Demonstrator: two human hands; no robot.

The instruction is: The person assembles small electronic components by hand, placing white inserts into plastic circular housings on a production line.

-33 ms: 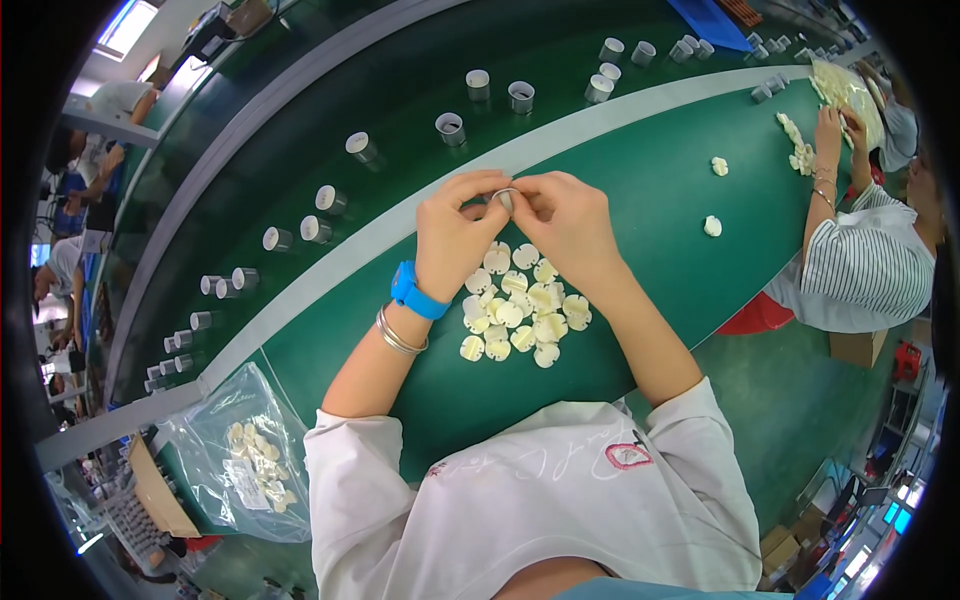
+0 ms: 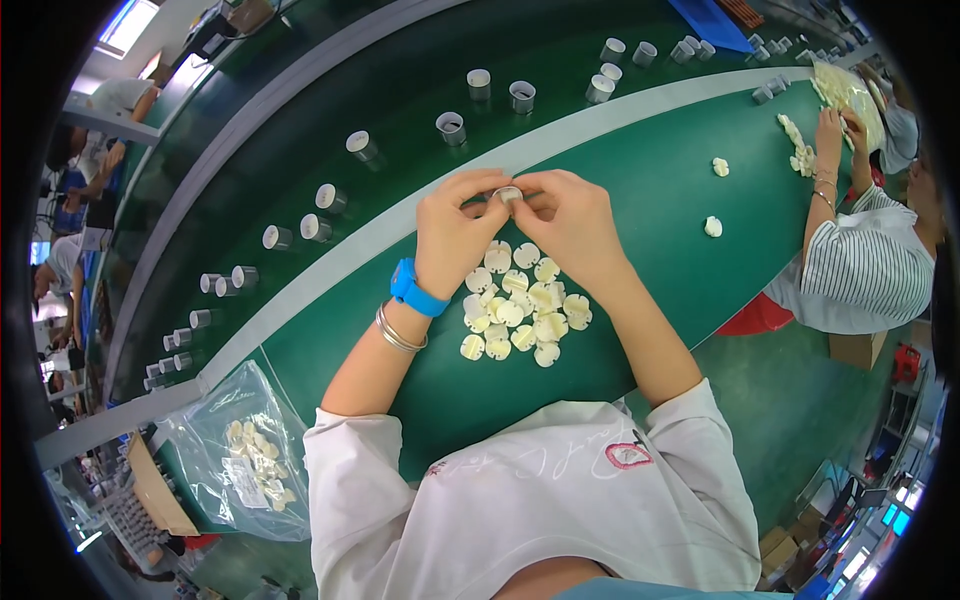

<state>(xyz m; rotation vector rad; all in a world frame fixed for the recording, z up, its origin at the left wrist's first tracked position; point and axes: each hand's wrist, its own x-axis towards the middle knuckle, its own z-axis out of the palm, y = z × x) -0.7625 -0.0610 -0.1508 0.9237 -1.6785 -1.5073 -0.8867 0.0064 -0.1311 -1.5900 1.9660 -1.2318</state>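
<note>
Both of my hands meet above the far edge of the green table, pinching one small round metal cup between them. A pale face shows within its silvery rim; the fingers hide most of its body. My left hand, with a blue band and bangles at the wrist, grips its left side. From the right, the thumb and fingers of my right hand close on it. Just below the hands, a loose pile of cream-coloured notched discs lies on the green table.
Beyond a grey rail, several silvery cups stand on a dark green belt. A clear bag of discs lies at lower left. On the right, a co-worker in a striped sleeve handles cream pieces; two small disc clusters sit nearer.
The cup has tilted slightly in my fingers, and more of its pale face shows within the rim. My arms and the pile stay in place.
</note>
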